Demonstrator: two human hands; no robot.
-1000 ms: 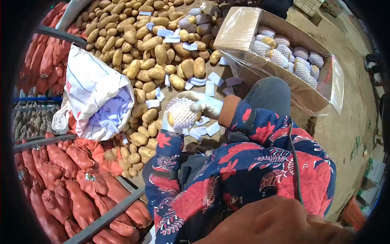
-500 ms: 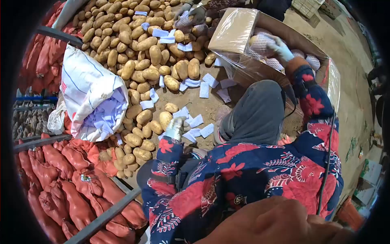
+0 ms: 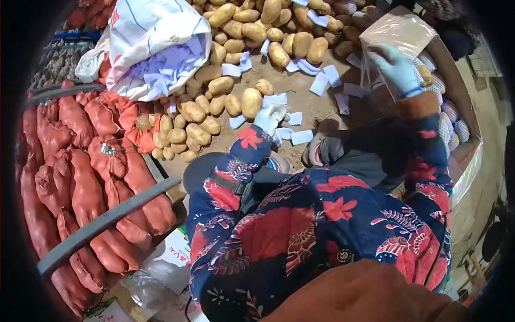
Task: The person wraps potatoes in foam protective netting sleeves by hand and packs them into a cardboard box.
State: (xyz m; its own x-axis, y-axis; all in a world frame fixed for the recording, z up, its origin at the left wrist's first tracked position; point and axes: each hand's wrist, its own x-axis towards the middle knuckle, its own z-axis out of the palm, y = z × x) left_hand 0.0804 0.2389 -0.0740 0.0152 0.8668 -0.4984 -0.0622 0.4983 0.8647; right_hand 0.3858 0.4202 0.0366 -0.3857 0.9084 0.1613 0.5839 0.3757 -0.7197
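Note:
My left hand [image 3: 270,119], in a white glove, is low over the ground among lavender foam net sleeves [image 3: 302,137]. Its fingers are curled together; whatever they pinch is hidden. A large potato [image 3: 251,103] lies just beside it. My right hand [image 3: 396,70], in a pale glove, is held over the near side of a plastic-lined cardboard box [image 3: 399,33], with fingers spread and nothing in them. Inside the box sit several potatoes in foam nets [image 3: 449,111].
A heap of loose potatoes [image 3: 249,27] spreads ahead. To the left, a white sack [image 3: 155,27] spills foam sleeves. Red mesh bags [image 3: 86,182] lie behind a metal bar [image 3: 110,219] at lower left. My shoe [image 3: 323,149] is close to the scattered sleeves.
My right hand has let go of a netted potato in the box and come back toward the box's near side, fingers spreading. The view has shifted. My left hand stays by the sleeves.

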